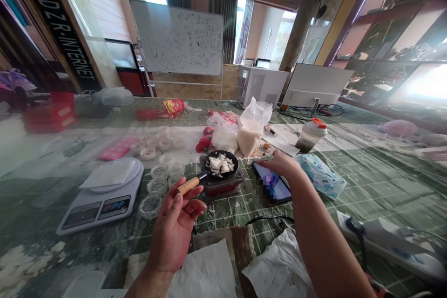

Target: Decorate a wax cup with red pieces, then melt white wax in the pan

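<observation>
My left hand (pixel 176 226) is open, palm turned up toward me, the fingers loosely curled, and it holds nothing. Just above its fingertips is the wooden handle (pixel 187 185) of the small black pan (pixel 221 165); I cannot tell if a fingertip touches it. The pan carries white chunks (pixel 220 164) and sits on a little red burner (pixel 223 184).

My right hand (pixel 281 164) reaches forward, palm down, fingers relaxed, and grips nothing. It hovers over the top edge of the phone (pixel 272 183), which lies flat on the green table (pixel 366 181). Beyond this hand stands a plastic bag of white powder (pixel 250 131). Left of my left hand sits a kitchen scale (pixel 101 195), and some small glass jars (pixel 157 185) are between them.
</observation>
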`<state>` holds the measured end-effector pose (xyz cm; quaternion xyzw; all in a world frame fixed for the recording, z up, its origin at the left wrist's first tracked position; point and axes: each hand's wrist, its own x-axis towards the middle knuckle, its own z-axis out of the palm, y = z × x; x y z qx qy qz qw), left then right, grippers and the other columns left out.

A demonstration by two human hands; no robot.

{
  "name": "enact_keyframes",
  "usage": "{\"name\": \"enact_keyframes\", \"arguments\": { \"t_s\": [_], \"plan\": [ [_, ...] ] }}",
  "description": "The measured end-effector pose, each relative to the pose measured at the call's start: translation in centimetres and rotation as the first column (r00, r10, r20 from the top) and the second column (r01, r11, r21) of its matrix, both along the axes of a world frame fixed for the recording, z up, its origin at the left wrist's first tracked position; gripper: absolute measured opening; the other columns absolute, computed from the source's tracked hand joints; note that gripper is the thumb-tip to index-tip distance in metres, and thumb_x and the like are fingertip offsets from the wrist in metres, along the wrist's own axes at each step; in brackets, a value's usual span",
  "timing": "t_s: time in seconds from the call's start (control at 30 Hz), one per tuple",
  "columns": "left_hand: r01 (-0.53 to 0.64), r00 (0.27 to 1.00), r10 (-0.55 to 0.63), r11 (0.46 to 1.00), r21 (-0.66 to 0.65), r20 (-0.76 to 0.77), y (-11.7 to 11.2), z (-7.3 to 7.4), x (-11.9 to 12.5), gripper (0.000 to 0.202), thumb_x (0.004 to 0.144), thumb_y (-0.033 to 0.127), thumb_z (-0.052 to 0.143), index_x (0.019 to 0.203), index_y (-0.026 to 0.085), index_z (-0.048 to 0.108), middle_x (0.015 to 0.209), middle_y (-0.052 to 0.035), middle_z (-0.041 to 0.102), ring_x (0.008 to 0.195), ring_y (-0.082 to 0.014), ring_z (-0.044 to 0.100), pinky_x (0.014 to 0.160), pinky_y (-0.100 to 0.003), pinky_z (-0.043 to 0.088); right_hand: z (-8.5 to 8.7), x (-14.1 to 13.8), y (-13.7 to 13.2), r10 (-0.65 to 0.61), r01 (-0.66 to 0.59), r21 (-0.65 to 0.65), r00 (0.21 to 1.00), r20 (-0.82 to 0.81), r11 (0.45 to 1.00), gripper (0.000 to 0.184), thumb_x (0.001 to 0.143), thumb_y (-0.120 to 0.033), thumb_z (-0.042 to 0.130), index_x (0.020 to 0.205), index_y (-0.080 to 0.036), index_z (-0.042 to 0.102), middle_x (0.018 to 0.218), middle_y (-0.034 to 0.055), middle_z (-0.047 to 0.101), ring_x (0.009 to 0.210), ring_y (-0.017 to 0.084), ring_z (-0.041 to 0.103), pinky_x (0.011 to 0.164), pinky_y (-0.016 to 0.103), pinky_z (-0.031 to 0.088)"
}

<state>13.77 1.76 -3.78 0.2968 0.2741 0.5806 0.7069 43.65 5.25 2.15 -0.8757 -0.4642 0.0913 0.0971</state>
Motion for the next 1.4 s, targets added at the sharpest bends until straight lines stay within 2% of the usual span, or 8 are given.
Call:
{"name": "enact_keyframes", "arguments": {
  "t_s": [0.1,0.2,0.3,0.53,0.8,0.93,1.03,1.4],
  "plan": [
    [-0.011,1.000,0.011,1.000,-0.024,-0.001,0.0,0.2,0.1,0.033,0.086,0.031,0.052,0.118,0.024,0.053,0.100,-0.0108,0.068,0.069,-0.0155,0.060,0.066,-0.030,0.050,3.5,-1.4,-1.5,0.001,-0.006,0.419,1.000,0.012,0.908,0.054,0.080,-0.063,0.036,0.091,-0.017,0.059,0.088,0.0113,0.065,0.080,0.023,0.059,0.063,0.032,0.043],
    [-0.023,1.000,0.023,0.999,-0.045,-0.003,0.1,0.4,0.0,0.032,0.084,0.031,0.053,0.115,0.023,0.055,0.095,-0.0103,0.069,0.067,-0.0159,0.060,0.065,-0.030,0.050,5.7,-4.1,-3.0,0.305,0.042,0.876,0.928,-0.212,0.481,0.042,0.087,-0.053,0.033,0.077,-0.019,0.057,0.076,0.0035,0.062,0.058,0.013,0.054,0.054,0.027,0.041],
    [-0.027,1.000,0.026,0.998,-0.050,-0.010,0.1,0.4,0.0,0.032,0.084,0.032,0.053,0.115,0.022,0.055,0.093,-0.0105,0.069,0.066,-0.0162,0.060,0.064,-0.030,0.050,6.2,-6.2,-4.4,0.439,0.165,0.978,0.874,-0.206,0.130,0.035,0.088,-0.046,0.041,0.073,-0.020,0.059,0.075,0.0010,0.059,0.063,0.011,0.052,0.059,0.026,0.041],
    [-0.029,1.000,0.028,0.998,-0.057,-0.010,-0.1,0.2,0.0,0.033,0.083,0.031,0.054,0.115,0.023,0.056,0.096,-0.0108,0.069,0.069,-0.0167,0.061,0.065,-0.031,0.050,7.1,-8.5,-7.7,0.340,0.239,0.965,0.921,-0.192,-0.105,0.030,0.087,-0.034,0.050,0.061,-0.022,0.056,0.063,-0.0011,0.051,0.052,0.010,0.045,0.045,0.025,0.032],
    [-0.048,0.999,0.046,0.997,-0.056,-0.027,0.1,-0.1,0.2,0.029,0.085,0.029,0.052,0.113,0.025,0.058,0.095,-0.0103,0.069,0.068,-0.0164,0.060,0.065,-0.031,0.051,7.2,-11.4,-8.5,0.387,0.167,0.986,0.909,-0.153,0.000,0.015,0.083,-0.016,0.055,0.073,-0.025,0.064,0.077,-0.0009,0.062,0.062,0.012,0.057,0.058,0.028,0.047],
    [-0.045,0.999,0.043,0.997,-0.065,-0.030,0.1,-0.2,0.1,0.028,0.086,0.029,0.050,0.112,0.025,0.058,0.093,-0.0105,0.070,0.067,-0.0164,0.060,0.064,-0.030,0.050,6.2,-9.7,-7.5,0.416,-0.082,0.912,0.904,-0.101,0.401,0.010,0.082,-0.025,0.058,0.083,-0.023,0.067,0.085,0.0010,0.067,0.075,0.015,0.060,0.071,0.032,0.046],
    [-0.040,0.999,0.039,0.996,-0.079,-0.021,0.1,-0.2,0.1,0.028,0.086,0.029,0.049,0.113,0.025,0.058,0.093,-0.0111,0.070,0.068,-0.0164,0.060,0.064,-0.031,0.050,5.7,-8.7,-6.6,0.447,-0.273,0.794,0.895,0.002,0.543,0.015,0.084,-0.031,0.055,0.088,-0.024,0.067,0.089,0.0015,0.068,0.080,0.017,0.061,0.076,0.033,0.045],
    [-0.028,0.999,0.032,0.995,-0.099,0.042,-0.1,-0.1,0.2,0.030,0.084,0.031,0.055,0.113,0.025,0.058,0.093,-0.0094,0.069,0.067,-0.0145,0.060,0.065,-0.030,0.049,4.2,-9.3,-4.0,0.516,-0.469,0.606,0.849,0.111,0.642,0.019,0.088,-0.031,0.047,0.082,-0.023,0.063,0.080,-0.0007,0.069,0.075,0.016,0.061,0.074,0.031,0.040]
  ]
}}
